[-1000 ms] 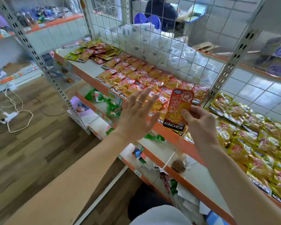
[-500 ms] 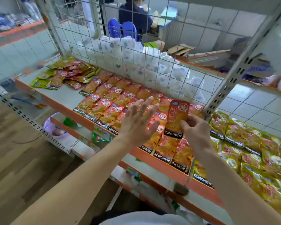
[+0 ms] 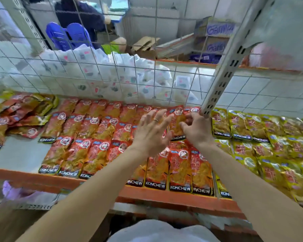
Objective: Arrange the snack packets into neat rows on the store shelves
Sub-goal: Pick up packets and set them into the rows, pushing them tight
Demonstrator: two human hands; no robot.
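Head camera, looking down over a store shelf point(image 3: 164, 196) with an orange front edge. Half a second ago the right hand point(image 3: 197, 131) held one red packet point(image 3: 177, 123) upright above the shelf. Now that packet lies low and nearly flat in the centre of the frame, at the right end of the rows of red packets point(image 3: 87, 137), just beside the grey upright post point(image 3: 224, 70). The right hand's thumb and curled fingers pinch the packet's right side. The left hand point(image 3: 151, 135) has moved with it and hovers just left of the packet, fingers straight and spread, holding nothing; a ring point(image 3: 156, 120) shows on one finger. The view has also swung to face the shelf squarely, so the wood floor seen earlier is gone from the frame.

Motion blur softens everything. I cannot tell whether the left hand's fingertips touch the packets beneath them, or whether the held packet fully rests on the shelf. Both forearms cover parts of the front and middle red rows. Yellow packets point(image 3: 269, 140) at the right run off the frame edge, and a loose heap of packets point(image 3: 19, 114) at the left is cut off too. Behind the wire mesh point(image 3: 112, 74), blue chairs point(image 3: 68, 36) and a seated person appear only partly.
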